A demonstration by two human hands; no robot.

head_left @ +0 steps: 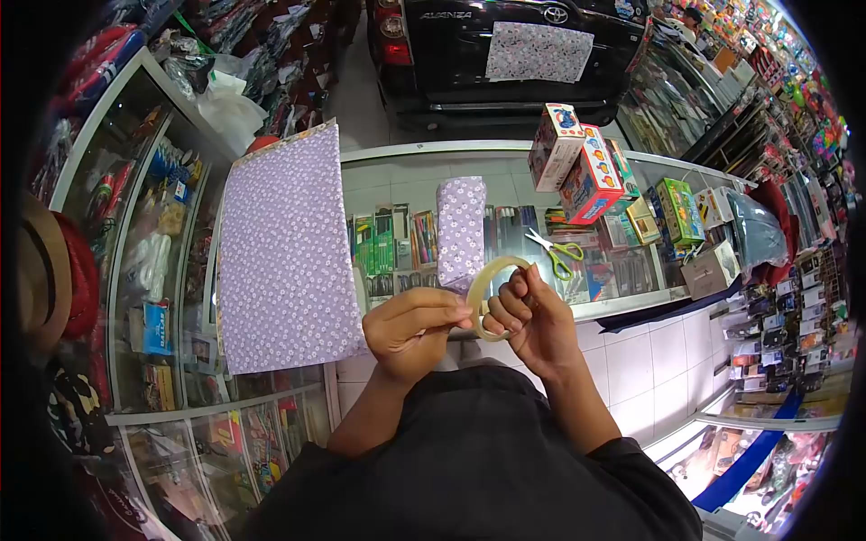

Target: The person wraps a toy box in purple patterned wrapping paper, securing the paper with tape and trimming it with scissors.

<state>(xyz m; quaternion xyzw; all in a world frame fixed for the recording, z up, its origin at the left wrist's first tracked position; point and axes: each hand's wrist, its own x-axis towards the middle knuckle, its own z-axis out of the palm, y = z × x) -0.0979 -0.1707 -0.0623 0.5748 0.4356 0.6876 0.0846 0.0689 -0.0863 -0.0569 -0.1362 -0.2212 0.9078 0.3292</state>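
Observation:
A roll of clear tape (481, 293) is held up in front of my chest. My right hand (539, 323) grips it with the fingers through the ring. The fingers of my left hand (415, 329) pinch at the roll's left side; whether a loose tape end is between them is too small to tell. Just beyond the roll, a box wrapped in purple floral paper (461, 225) lies on the glass counter. Scissors with green handles (561, 254) lie open to the right of it. A large sheet of the same floral wrapping paper (287, 252) spreads out at the left.
Printed cardboard boxes (593, 176) stand at the counter's back right, beside a green box (678, 212). Pens and stationery show beneath the counter's glass (523, 203). A glass cabinet (149, 270) borders the left. Behind the counter is a black car (451, 54).

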